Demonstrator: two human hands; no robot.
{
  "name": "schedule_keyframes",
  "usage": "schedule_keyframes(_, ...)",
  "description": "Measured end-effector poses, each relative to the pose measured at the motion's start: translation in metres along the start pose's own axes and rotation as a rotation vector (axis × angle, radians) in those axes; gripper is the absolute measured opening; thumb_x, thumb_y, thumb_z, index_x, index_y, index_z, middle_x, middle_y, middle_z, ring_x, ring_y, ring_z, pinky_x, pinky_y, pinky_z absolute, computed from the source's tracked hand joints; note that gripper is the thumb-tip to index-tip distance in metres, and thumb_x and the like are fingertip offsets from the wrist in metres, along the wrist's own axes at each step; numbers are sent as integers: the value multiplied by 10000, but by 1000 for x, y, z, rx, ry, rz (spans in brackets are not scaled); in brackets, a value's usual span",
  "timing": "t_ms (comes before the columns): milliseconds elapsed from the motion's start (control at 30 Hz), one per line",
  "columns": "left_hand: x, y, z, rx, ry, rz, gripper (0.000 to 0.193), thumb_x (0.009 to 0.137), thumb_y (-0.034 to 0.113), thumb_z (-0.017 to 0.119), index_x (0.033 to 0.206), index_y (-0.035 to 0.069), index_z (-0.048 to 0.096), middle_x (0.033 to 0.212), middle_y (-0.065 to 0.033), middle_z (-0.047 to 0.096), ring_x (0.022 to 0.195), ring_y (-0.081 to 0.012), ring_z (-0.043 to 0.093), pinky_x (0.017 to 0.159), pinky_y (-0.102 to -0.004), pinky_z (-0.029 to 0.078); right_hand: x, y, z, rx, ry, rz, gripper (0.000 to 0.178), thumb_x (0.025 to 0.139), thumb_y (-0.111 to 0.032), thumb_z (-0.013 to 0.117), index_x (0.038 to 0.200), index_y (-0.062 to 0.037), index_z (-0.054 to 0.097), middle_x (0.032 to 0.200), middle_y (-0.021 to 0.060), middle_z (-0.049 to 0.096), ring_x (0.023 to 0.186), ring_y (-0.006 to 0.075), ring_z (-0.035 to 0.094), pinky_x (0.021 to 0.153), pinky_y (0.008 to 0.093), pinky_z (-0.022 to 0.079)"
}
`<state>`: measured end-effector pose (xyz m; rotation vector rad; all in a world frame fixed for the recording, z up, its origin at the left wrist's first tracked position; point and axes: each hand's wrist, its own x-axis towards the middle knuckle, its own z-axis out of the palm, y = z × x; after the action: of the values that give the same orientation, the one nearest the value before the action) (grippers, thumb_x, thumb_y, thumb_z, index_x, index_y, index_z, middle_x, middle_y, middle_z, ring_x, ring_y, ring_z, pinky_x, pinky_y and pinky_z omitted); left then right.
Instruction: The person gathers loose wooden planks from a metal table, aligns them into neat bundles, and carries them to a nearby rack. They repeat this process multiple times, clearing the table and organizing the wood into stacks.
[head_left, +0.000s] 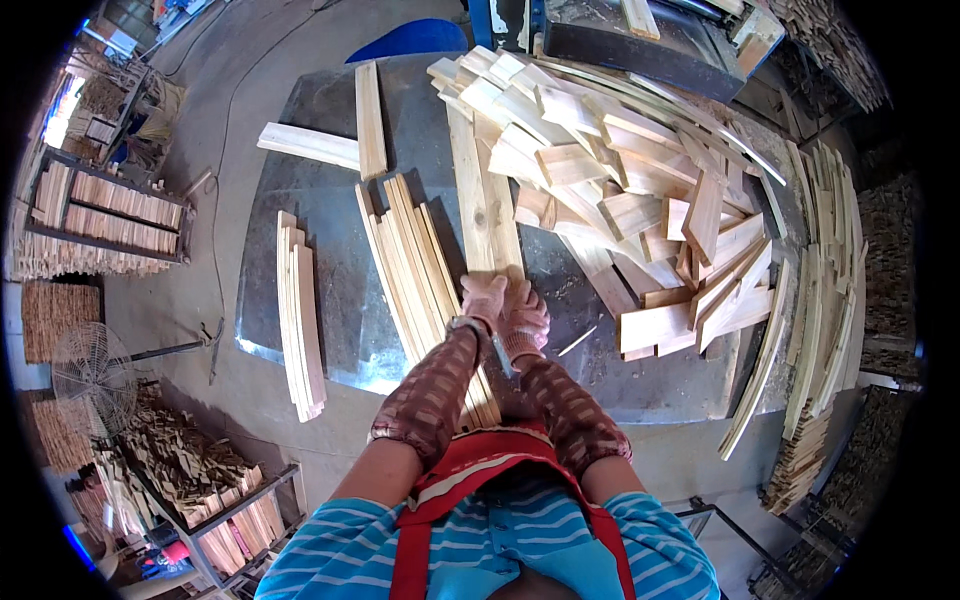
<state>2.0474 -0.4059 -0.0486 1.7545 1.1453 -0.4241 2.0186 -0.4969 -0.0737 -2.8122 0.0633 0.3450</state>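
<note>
Both my hands wear pale pinkish gloves, with patterned brown sleeve covers over the forearms. They are close together at the near end of two long wooden boards that lie side by side, pointing away from me. My left hand is closed on the end of the left board. Just to its right, my right hand has its fingers curled round the end of the right board. The boards' near ends are partly hidden under the gloves. To the left of my hands, a stack of narrow wooden strips runs toward my apron.
A large jumbled pile of short boards covers the right of the dark metal table. Another strip stack lies at the left edge. Two loose boards meet at the far left. A fan stands left of the table.
</note>
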Motion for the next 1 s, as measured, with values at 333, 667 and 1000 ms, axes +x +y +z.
schedule_keyframes(333,9,-16,-45,-626,-622,-17,402,882,121,730,1238,13,578,1092,-118,699,961,-239,694,827,-376,585,27,72,-14,1337,-469,108,374,878,-185,706,1219,-37,665,1030,81,709,936,170,673,843,305,545)
schedule_keyframes(667,-10,-52,-75,-630,-429,102,452,926,141,677,1333,-6,545,1038,-95,691,873,-187,677,748,-336,578,-36,34,-14,650,-514,184,434,846,-323,742,1176,-45,692,924,85,749,836,194,707,755,368,553)
schedule_keyframes(1000,-80,4,-79,-135,-291,274,1061,740,46,787,1585,96,147,1341,-196,499,1142,-259,566,917,-331,528,-104,11,-14,755,-432,-53,395,896,-277,637,1242,-88,637,1139,138,702,1073,274,674,908,363,521)
